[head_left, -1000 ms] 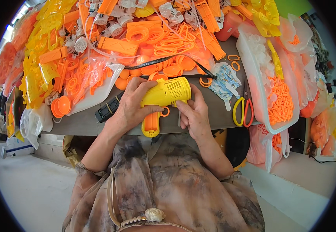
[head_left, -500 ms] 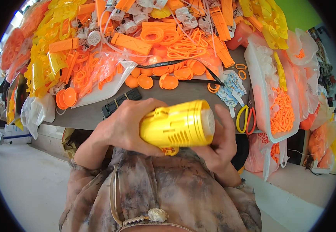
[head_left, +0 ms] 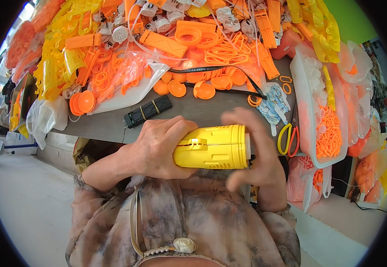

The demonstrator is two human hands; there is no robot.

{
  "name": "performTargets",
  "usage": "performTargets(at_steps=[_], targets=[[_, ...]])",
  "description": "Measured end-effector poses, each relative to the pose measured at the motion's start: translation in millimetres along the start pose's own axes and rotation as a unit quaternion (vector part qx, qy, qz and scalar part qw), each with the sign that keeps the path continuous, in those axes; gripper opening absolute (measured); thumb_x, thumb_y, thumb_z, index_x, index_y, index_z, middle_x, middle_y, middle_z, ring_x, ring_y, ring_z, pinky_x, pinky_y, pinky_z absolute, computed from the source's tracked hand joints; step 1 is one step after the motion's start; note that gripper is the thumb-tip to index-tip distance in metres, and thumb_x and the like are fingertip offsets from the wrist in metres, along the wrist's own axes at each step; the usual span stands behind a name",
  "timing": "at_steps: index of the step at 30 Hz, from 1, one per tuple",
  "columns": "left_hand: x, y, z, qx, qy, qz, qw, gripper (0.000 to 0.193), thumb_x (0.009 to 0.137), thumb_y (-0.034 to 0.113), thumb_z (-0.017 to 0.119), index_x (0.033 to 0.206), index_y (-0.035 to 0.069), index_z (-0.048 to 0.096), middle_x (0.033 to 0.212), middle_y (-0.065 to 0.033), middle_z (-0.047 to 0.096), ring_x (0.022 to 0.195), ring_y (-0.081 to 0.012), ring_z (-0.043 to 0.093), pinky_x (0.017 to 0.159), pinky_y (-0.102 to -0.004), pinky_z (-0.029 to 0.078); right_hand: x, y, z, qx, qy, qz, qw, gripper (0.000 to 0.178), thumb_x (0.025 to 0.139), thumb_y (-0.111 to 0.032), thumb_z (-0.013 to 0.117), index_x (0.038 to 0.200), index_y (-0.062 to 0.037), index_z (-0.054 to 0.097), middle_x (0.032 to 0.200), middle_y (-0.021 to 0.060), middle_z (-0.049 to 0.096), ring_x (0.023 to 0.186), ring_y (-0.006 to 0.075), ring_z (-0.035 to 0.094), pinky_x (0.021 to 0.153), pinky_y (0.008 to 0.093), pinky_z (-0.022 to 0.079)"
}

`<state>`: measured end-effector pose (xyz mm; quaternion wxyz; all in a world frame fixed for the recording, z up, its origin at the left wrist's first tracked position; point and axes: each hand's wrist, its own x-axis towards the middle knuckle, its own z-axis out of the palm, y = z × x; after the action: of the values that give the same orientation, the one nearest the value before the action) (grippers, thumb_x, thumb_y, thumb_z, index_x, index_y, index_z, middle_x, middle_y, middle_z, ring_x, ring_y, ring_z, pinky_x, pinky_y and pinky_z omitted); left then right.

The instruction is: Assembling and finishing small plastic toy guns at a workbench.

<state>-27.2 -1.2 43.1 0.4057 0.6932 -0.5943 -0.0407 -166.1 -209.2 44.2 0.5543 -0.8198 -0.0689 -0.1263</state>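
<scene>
My left hand [head_left: 160,144] is wrapped around the closed end of a yellow plastic cylindrical housing [head_left: 213,149], held level above my lap. The housing has slots, ribs near its right end and a small raised loop on top. A pale, translucent disc [head_left: 248,146] shows at that right end. Around this end my right hand [head_left: 267,155] is spread, thumb and fingers apart and slightly blurred; whether the palm touches the disc is hidden. Just beyond my left hand, a black block with two tan bands [head_left: 148,112] lies on the grey table [head_left: 109,120].
Orange cups [head_left: 203,90], orange rings [head_left: 188,35] and yellow shells [head_left: 73,60] are heaped across the table's far side. Scissors [head_left: 294,140] lie at the right edge beside a pile of stickers [head_left: 274,104]. A translucent tub [head_left: 316,159] holds small orange parts.
The yellow housing has been rolled, bringing its loop from the underside to the top, and sits slightly further right. My right hand's fingers have spread around its end. The view has shifted slightly.
</scene>
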Motion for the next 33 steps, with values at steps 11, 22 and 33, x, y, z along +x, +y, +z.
performTargets(at_steps=[11,22,33], targets=[[-2.6,-1.3,-15.2,0.068,0.179,0.050,0.980,0.075,0.055,0.029,0.084,0.114,-0.003,0.052,0.099,-0.0162,0.060,0.095,-0.0373,0.056,0.083,-0.0439,0.046,5.4,15.6,22.9,-0.022,0.135,-0.083,0.987,0.082,0.057,-0.016,0.087,0.122,-0.0002,0.040,0.103,0.0137,0.053,0.090,0.0233,0.057,0.078,0.0328,0.047],[-1.0,-4.6,1.1,0.182,0.171,0.049,0.967,0.048,0.055,0.020,0.080,0.093,0.001,0.059,0.101,-0.0112,0.055,0.097,-0.0309,0.052,0.084,-0.0448,0.040,1.5,24.6,40.2,-0.072,0.181,-0.107,0.975,0.084,0.061,-0.018,0.085,0.125,0.0053,0.035,0.112,0.0178,0.051,0.099,0.0241,0.055,0.087,0.0346,0.046],[14.5,-14.2,0.4,-0.038,0.195,0.088,0.976,0.045,0.072,0.027,0.076,0.099,-0.002,0.055,0.106,-0.0186,0.054,0.095,-0.0310,0.055,0.079,-0.0398,0.046,1.4,33.0,39.6,-0.021,0.143,-0.142,0.979,0.082,0.065,-0.026,0.084,0.123,0.0054,0.035,0.112,0.0200,0.051,0.099,0.0255,0.056,0.085,0.0357,0.048]])
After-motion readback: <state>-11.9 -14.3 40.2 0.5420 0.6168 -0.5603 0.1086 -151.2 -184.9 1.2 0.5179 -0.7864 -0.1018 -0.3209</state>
